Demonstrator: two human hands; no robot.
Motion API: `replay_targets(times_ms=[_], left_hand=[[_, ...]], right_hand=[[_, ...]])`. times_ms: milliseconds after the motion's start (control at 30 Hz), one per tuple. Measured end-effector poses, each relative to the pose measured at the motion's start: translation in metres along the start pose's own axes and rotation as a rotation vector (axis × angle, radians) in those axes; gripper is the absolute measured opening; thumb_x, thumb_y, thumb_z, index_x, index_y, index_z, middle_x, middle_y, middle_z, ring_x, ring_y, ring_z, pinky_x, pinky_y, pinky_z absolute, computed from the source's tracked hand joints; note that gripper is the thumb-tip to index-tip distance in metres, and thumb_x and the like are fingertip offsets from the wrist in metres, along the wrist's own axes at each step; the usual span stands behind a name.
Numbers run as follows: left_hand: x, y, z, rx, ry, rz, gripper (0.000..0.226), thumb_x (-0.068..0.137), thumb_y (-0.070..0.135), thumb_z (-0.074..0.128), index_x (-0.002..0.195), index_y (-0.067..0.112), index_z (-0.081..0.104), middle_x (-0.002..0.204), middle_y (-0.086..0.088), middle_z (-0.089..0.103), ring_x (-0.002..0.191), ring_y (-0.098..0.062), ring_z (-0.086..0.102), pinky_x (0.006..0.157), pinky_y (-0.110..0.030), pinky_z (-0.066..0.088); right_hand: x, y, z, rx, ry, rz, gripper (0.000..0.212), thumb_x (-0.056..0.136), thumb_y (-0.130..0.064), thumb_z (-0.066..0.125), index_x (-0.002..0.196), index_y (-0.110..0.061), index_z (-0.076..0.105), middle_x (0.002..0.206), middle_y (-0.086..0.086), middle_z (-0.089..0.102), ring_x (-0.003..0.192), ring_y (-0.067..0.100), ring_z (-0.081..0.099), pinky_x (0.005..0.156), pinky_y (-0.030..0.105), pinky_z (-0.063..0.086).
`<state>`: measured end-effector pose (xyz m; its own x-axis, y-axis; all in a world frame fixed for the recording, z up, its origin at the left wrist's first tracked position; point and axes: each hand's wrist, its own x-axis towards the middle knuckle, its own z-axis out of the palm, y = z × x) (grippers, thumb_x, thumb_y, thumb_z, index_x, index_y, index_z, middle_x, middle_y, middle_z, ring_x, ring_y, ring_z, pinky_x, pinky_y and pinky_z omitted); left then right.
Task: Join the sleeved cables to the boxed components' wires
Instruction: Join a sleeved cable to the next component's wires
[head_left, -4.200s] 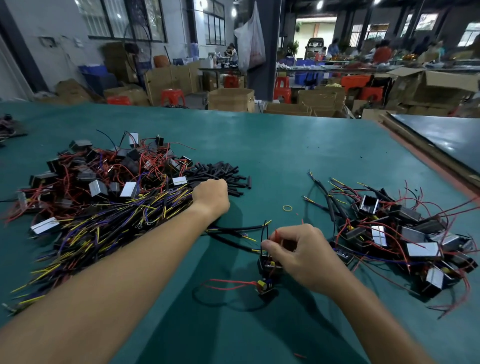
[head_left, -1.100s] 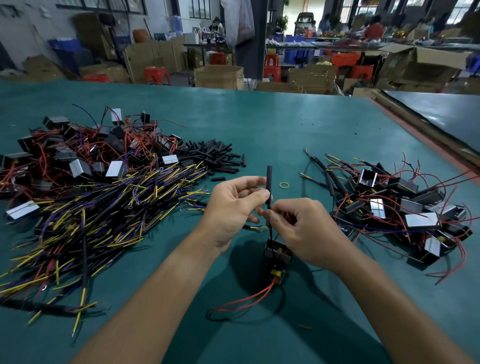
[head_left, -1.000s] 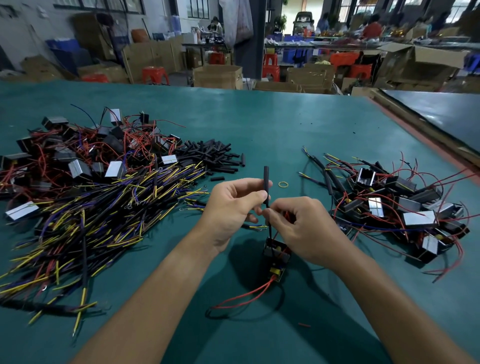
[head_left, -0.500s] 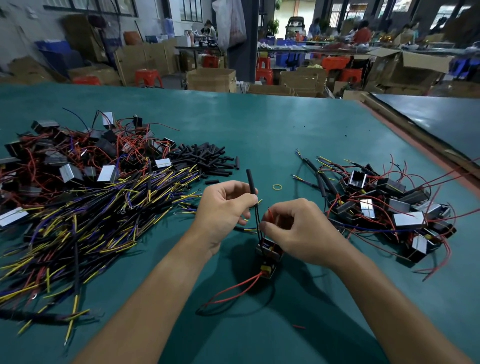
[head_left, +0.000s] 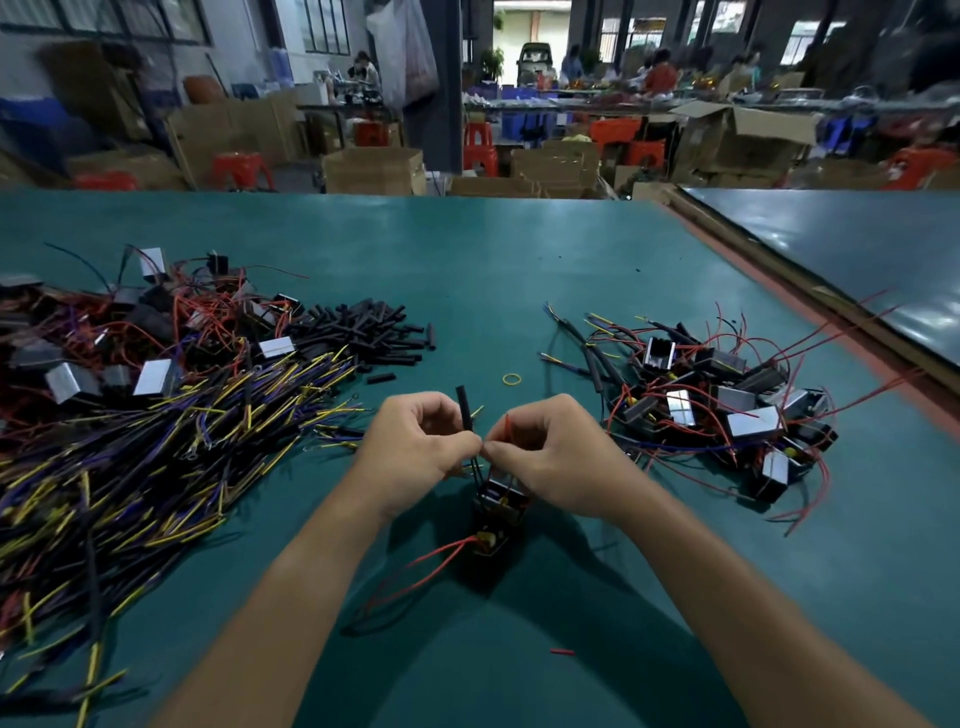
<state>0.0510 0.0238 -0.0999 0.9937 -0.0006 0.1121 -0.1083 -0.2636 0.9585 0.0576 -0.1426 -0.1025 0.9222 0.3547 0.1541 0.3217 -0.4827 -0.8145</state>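
Head cam looks down on both hands meeting right over the little box (head_left: 500, 501), which stands on the green table (head_left: 519, 270). The left hand (head_left: 415, 449) pinches the black sleeved cable (head_left: 463, 410), sleeve poking up out of the way. The right hand (head_left: 553, 460) pinches a thin wire rising from the box. Fingertips touch, I'd guess to line up the bare ends for twisting. Loose cables (head_left: 156, 441) are piled left and wired boxes (head_left: 727, 415) right, both in easy reach.

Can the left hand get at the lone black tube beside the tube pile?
Probably yes: only bare mat lies between the left hand and the tube. But it pinches a sleeved cable, which it would have to release first.
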Motion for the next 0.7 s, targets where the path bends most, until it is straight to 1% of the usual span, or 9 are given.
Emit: replay_targets(times_ms=[67,167,233,300,367,433,567,633,700], left_hand=[[0.001,-0.002,-0.001,0.002,-0.032,-0.009,0.02,0.074,-0.007,0.07,0.065,0.004,0.056,0.051,-0.006,0.053,0.044,-0.013,0.047,0.049,-0.023,0.04],[0.002,-0.006,0.001,0.001,-0.093,-0.031,0.022,0.073,-0.009,0.07,0.065,0.006,0.056,0.051,-0.003,0.054,0.046,-0.014,0.048,0.052,-0.025,0.04],[0.0,-0.008,0.002,0.021,-0.147,-0.038,0.022,0.072,-0.008,0.073,0.066,0.008,0.059,0.055,-0.004,0.056,0.05,-0.015,0.048,0.055,-0.027,0.04],[0.0,-0.009,0.001,0.038,-0.192,-0.026,0.024,0.069,-0.005,0.076,0.064,0.014,0.062,0.057,-0.001,0.057,0.052,-0.012,0.047,0.053,-0.024,0.039],[0.0,-0.008,-0.001,0.073,-0.241,-0.012,0.018,0.066,0.001,0.078,0.065,0.011,0.063,0.057,0.0,0.056,0.052,-0.011,0.045,0.052,-0.023,0.037],[0.002,-0.008,-0.003,0.126,-0.284,-0.009,0.017,0.064,0.003,0.079,0.065,0.006,0.062,0.056,0.001,0.053,0.052,-0.012,0.042,0.052,-0.023,0.033],[0.0,-0.007,-0.008,0.193,-0.309,-0.027,0.021,0.066,0.003,0.082,0.064,0.009,0.063,0.052,0.004,0.05,0.048,-0.011,0.04,0.045,-0.02,0.03],[-0.001,-0.006,-0.009,0.204,-0.316,-0.032,0.021,0.066,0.003,0.083,0.065,0.009,0.063,0.053,0.004,0.051,0.049,-0.011,0.041,0.047,-0.021,0.031],[-0.002,-0.006,-0.009,0.197,-0.332,-0.037,0.018,0.068,0.003,0.081,0.069,0.006,0.064,0.056,0.001,0.054,0.053,-0.013,0.044,0.052,-0.024,0.033]], right_hand=[[0.001,-0.002,-0.001,0.089,-0.006,0.047,0.025,0.091,-0.017,0.065,0.067,-0.01,0.07,0.05,-0.008,0.06,0.043,0.004,0.045,0.047,0.022,0.039],[0.002,-0.004,-0.004,0.231,0.017,0.115,0.025,0.094,-0.011,0.06,0.075,0.001,0.069,0.062,0.004,0.068,0.046,0.014,0.053,0.051,0.03,0.048],[0.001,-0.005,-0.006,0.294,0.028,0.122,0.024,0.095,-0.01,0.059,0.077,0.002,0.068,0.063,0.006,0.069,0.045,0.014,0.054,0.049,0.028,0.05],[0.001,-0.007,-0.008,0.342,0.027,0.125,0.023,0.095,-0.01,0.059,0.077,-0.001,0.069,0.062,0.005,0.068,0.044,0.013,0.054,0.048,0.025,0.05],[0.001,-0.008,-0.009,0.373,0.038,0.134,0.024,0.096,-0.011,0.058,0.076,-0.002,0.069,0.06,0.004,0.065,0.044,0.012,0.053,0.047,0.024,0.05],[0.002,-0.008,-0.008,0.388,0.057,0.126,0.025,0.096,-0.01,0.058,0.076,-0.001,0.069,0.059,0.005,0.06,0.044,0.011,0.052,0.047,0.023,0.051],[0.002,-0.008,-0.006,0.446,0.048,0.135,0.021,0.095,-0.008,0.061,0.078,0.001,0.069,0.061,0.009,0.056,0.046,0.013,0.051,0.05,0.026,0.054],[0.001,-0.008,-0.007,0.53,0.025,0.165,0.016,0.093,-0.005,0.062,0.08,0.002,0.067,0.061,0.008,0.059,0.047,0.014,0.052,0.05,0.024,0.053],[0.0,-0.008,-0.01,0.581,-0.006,0.176,0.01,0.091,-0.001,0.063,0.082,0.003,0.066,0.065,0.01,0.062,0.049,0.014,0.054,0.051,0.024,0.053]])
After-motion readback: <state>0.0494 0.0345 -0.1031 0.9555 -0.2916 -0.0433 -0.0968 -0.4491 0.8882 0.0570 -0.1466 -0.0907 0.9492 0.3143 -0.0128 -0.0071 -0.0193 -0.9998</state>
